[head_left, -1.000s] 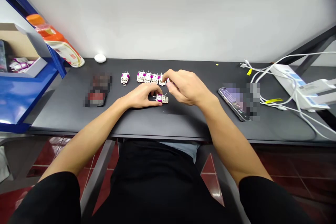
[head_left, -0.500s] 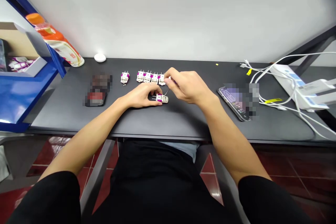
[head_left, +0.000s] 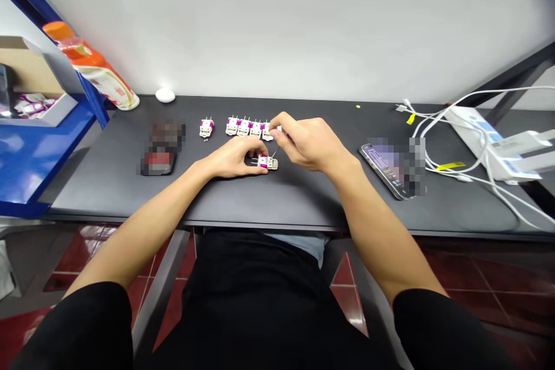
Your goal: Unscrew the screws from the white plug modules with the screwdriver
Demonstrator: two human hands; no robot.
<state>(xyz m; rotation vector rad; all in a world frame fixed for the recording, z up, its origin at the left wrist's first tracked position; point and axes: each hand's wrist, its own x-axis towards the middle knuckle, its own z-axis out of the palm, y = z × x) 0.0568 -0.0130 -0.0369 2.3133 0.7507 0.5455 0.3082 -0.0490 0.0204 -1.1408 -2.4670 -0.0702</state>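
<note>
My left hand [head_left: 241, 156] pinches a small white and purple plug insert [head_left: 267, 162] between thumb and fingers, low over the table with its metal pins toward my palm. My right hand [head_left: 306, 137] is closed around a small screwdriver [head_left: 275, 152]. Its thin shaft slants down to the plug insert; the fingers hide most of the handle, and the exact spot the tip touches is too small to make out. Just behind my hands stands a row of several similar plug inserts [head_left: 244, 127], pins up. Another plug insert [head_left: 207, 127] sits apart to the left, with tiny bits in front of it.
On the left lie a dark partly blurred object [head_left: 159, 162], a white oval item [head_left: 165, 95] and a leaning orange-capped bottle [head_left: 102, 72]. An open box [head_left: 65, 110] holds more parts. To the right are a phone [head_left: 385, 170], white cables [head_left: 488, 156] and a white device [head_left: 485, 139].
Hardly anything differs. My right hand and the screwdriver have shifted very slightly; my left hand keeps its hold on the plug insert in the same place.
</note>
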